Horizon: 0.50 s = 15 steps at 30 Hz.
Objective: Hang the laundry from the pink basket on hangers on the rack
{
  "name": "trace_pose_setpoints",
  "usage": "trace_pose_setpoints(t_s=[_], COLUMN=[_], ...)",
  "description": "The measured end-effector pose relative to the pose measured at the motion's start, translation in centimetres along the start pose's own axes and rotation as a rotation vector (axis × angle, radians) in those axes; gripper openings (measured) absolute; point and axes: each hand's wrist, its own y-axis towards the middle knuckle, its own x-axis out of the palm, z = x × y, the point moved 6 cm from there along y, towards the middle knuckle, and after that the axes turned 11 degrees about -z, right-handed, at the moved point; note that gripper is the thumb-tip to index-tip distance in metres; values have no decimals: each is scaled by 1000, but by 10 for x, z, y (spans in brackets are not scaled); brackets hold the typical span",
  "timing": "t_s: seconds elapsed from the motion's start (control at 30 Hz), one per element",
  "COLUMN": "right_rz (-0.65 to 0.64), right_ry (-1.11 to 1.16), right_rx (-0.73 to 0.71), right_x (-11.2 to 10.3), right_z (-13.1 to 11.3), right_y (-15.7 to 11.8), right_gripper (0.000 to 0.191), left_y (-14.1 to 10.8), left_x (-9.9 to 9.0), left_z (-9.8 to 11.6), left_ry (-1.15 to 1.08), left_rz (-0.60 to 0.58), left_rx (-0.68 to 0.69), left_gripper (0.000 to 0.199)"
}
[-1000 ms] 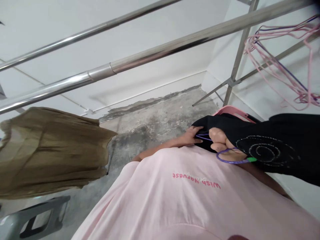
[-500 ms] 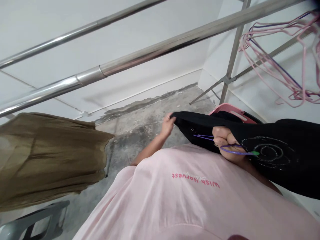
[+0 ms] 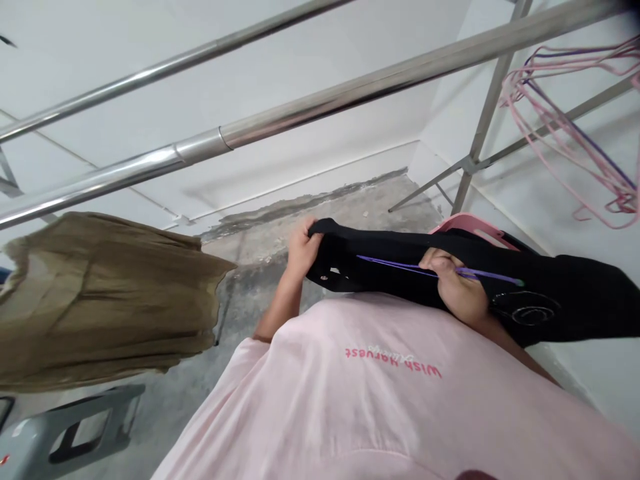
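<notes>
A black garment with a pale swirl print stretches sideways in front of me. My left hand is closed on its left edge, fingers gripping the cloth. Near the garment's middle, my right hand is closed around a thin purple clothes hanger. The hanger lies lengthwise along the black cloth, and its left part shows against the dark inside. Small pale spots show on the fabric near my left hand. The fingertips of my right hand are partly hidden.
Steel rails cross above my hands. Several pink and purple hangers hang at the upper right. An olive-brown garment hangs at left, over a grey stool. A pink plastic rim shows behind the black garment.
My left hand has moved left with the garment's edge, drawing the cloth wider. The purple hanger now lies flatter and farther left along the cloth. The view has shifted slightly.
</notes>
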Motion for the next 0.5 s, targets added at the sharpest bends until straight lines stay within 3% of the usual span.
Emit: trace_pose_setpoints(t_s=[0.1,0.23,0.33,0.43,0.5], right_rz=[3,57,120,230,367], right_ry=[5,105,124,143,47], right_rx=[8,67,18,-15,71], right_x=[1,-1,-6,-17,-33], right_z=[3,9,3,-2,-1], right_y=[1,8,15,15,12], right_gripper=[29,32,35,39,40], left_y=[-10,-11,-9,-8,-10], left_x=[6,-6,-9,0,15], left_z=[-7,-2,1,3,2], left_ry=[-73,-34,26,102,131], left_rz=[-7,44,65,8,-97], left_rx=[-50,-58,-65,-71,-78], left_gripper=[19,16,12,4,8])
